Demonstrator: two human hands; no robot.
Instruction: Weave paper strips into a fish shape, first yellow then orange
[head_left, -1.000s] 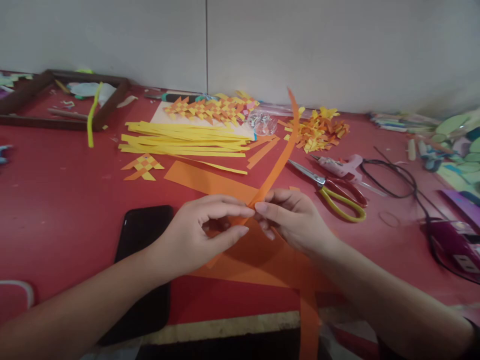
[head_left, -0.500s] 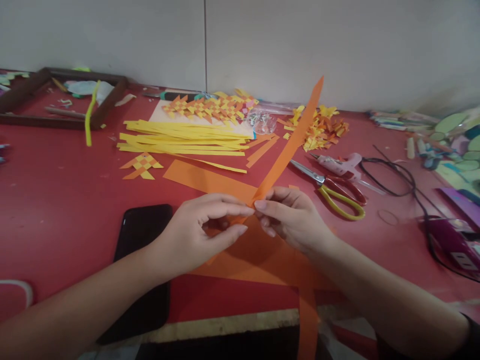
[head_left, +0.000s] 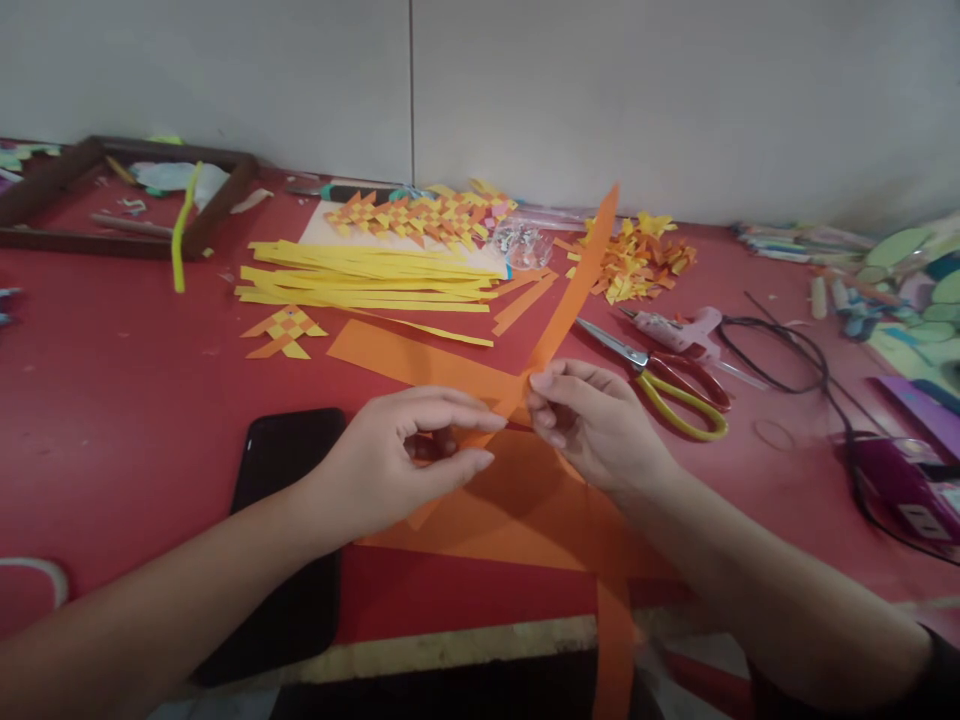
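- Containers first: past the scissors (head_left: 642, 364) and a bit left I've got a small clear dish (head_left: 541, 258), with tiny shiny bits in it that are too small to make out.
- Way off left of the scissors there's a dark wooden frame (head_left: 90, 245) lying flat, a whitish scrap (head_left: 206, 187) and loose bits inside it, and a bent yellow strip (head_left: 178, 245) across its right side.
- My orange strip (head_left: 571, 298) is just left of the scissors, up at my hands. Long axis runs diagonally: low end by my left hand (head_left: 394, 460), pointed tip up and away to the right, past the scissors' blades.
- My right hand (head_left: 604, 425), left of the scissors' handles, has thumb and fingers pinched narrow on that strip.
- Left hand's further left of the scissors, thumb and index a modest gap apart, fingertips at the strip's lower part. Can't tell if it's really gripping.
- Edges: the table edge (head_left: 465, 645) is on my side of the scissors, with a second orange strip (head_left: 615, 640) hanging over it.
- Room: red tabletop (head_left: 127, 420) spreads wide far left of the scissors, beyond the black phone (head_left: 289, 460). Right of them it's tighter, with a pink glue gun (head_left: 697, 335) close by and a looped black cable (head_left: 849, 445).
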